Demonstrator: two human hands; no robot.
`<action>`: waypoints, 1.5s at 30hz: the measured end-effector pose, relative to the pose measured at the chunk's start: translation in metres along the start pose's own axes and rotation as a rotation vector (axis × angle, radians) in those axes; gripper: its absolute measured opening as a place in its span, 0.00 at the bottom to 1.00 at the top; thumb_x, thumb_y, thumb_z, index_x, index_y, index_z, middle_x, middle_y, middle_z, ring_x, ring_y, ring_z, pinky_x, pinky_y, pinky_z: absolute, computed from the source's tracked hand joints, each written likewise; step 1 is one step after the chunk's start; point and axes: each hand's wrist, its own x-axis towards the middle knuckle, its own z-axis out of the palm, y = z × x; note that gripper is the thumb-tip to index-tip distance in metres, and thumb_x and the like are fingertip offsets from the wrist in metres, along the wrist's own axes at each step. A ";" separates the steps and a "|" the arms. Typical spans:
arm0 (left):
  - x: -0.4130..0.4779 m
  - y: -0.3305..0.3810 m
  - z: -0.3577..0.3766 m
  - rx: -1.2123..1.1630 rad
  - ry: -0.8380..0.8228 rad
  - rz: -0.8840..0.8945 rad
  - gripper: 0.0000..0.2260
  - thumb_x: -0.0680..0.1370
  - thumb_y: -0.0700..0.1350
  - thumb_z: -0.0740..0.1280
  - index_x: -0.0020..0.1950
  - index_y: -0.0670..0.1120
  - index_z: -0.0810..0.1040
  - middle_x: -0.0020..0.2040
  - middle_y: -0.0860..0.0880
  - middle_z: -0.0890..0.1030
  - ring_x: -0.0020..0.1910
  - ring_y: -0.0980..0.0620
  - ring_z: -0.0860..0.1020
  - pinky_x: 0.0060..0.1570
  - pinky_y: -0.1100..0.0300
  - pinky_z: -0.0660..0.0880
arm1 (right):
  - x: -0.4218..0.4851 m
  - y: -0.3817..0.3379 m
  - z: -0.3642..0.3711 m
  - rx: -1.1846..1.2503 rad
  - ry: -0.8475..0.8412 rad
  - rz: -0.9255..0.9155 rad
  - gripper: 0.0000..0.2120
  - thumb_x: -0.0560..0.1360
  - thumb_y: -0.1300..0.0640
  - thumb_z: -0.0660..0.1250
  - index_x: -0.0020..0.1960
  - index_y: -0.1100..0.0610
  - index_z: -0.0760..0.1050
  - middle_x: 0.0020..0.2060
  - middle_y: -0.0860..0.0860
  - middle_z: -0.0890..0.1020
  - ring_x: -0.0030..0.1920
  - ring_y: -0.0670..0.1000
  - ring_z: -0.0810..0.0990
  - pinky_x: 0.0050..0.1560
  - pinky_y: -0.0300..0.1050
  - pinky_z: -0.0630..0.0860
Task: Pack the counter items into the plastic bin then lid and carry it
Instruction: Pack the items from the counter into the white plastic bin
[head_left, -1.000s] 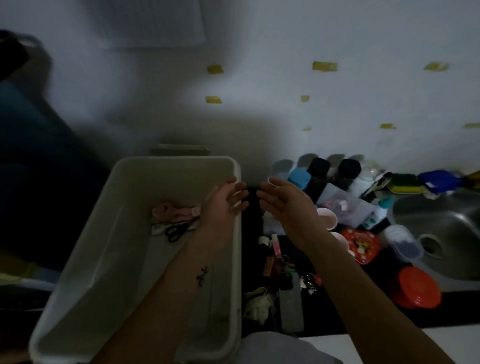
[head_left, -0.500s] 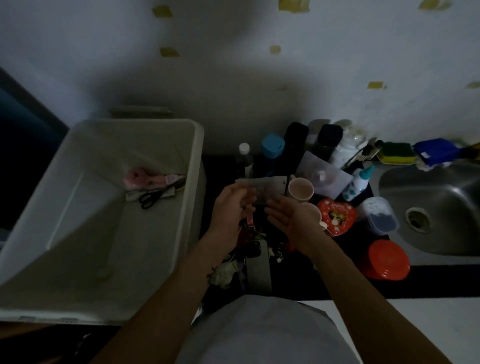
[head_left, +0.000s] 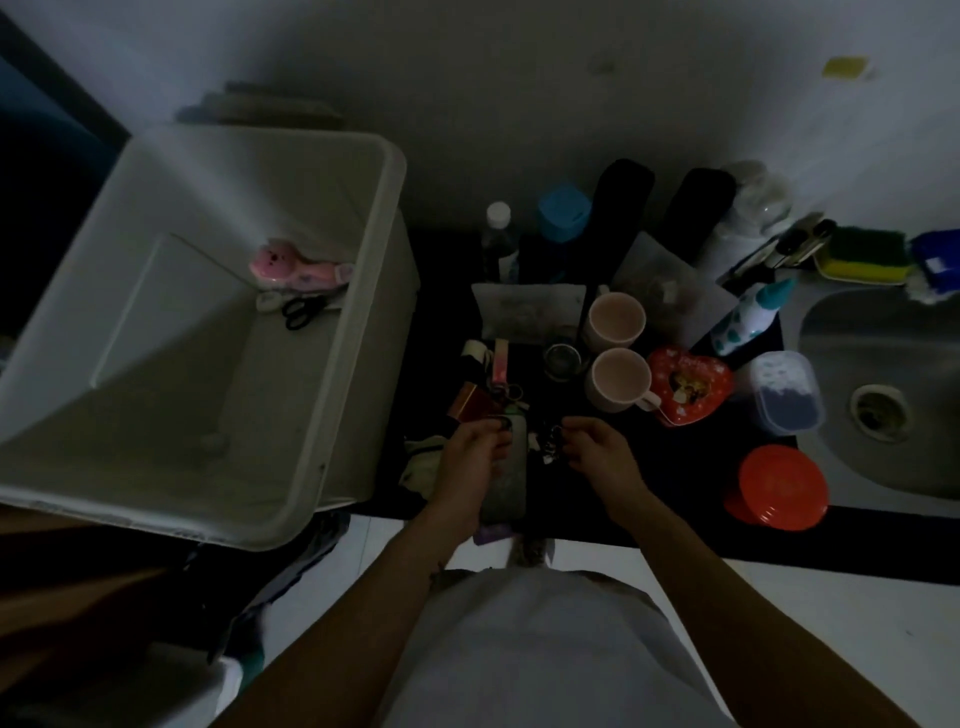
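Left hand (head_left: 475, 460): fingers curled round the top end of a flat dark phone (head_left: 506, 473). The phone lies lengthwise on the desk (head_left: 675, 488), just right of the plastic bin (head_left: 349, 364).

Right hand (head_left: 597, 452): fingers bent in over a key bunch (head_left: 548, 441) that touches the phone's side away from the bin. Too dim to tell whether the keys are pinched or only touched.

Bin stands open, no lid on it. A pink handheld fan (head_left: 283, 265) and scissors (head_left: 304, 309) lie against its far wall. Most items are not yet packed.

Farther right of the bin, beyond the hands: two pale mugs (head_left: 618, 382), then a red heart-shaped tin (head_left: 691, 387), then the sink (head_left: 883, 467).

Risks, as judged:
- The phone is gripped at one end only, so it could pivot and slip on the way to the bin.
- The keys are loose and tangled among the straps nearby, so lifting them may drag neighbouring items along.
- A right wrist swinging out could clip the nearer mug.
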 end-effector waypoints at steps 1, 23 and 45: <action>-0.003 -0.005 0.003 0.014 -0.008 -0.022 0.08 0.81 0.41 0.62 0.50 0.51 0.79 0.53 0.45 0.82 0.54 0.44 0.80 0.43 0.53 0.78 | 0.000 0.005 -0.002 -0.055 -0.024 -0.026 0.11 0.80 0.62 0.60 0.59 0.55 0.77 0.53 0.53 0.81 0.51 0.50 0.80 0.56 0.47 0.78; -0.001 -0.052 0.010 0.057 -0.038 -0.150 0.14 0.77 0.48 0.68 0.62 0.58 0.75 0.61 0.53 0.76 0.52 0.57 0.74 0.37 0.58 0.76 | 0.016 0.048 0.010 -1.315 0.060 -0.597 0.15 0.75 0.60 0.66 0.62 0.57 0.74 0.62 0.60 0.70 0.58 0.61 0.73 0.44 0.51 0.79; 0.023 -0.069 0.034 0.063 -0.152 0.174 0.13 0.79 0.36 0.63 0.57 0.52 0.79 0.58 0.47 0.81 0.57 0.52 0.80 0.55 0.57 0.78 | -0.012 0.033 -0.020 -0.440 0.196 -0.510 0.05 0.76 0.61 0.66 0.48 0.58 0.70 0.48 0.50 0.71 0.44 0.40 0.72 0.43 0.33 0.70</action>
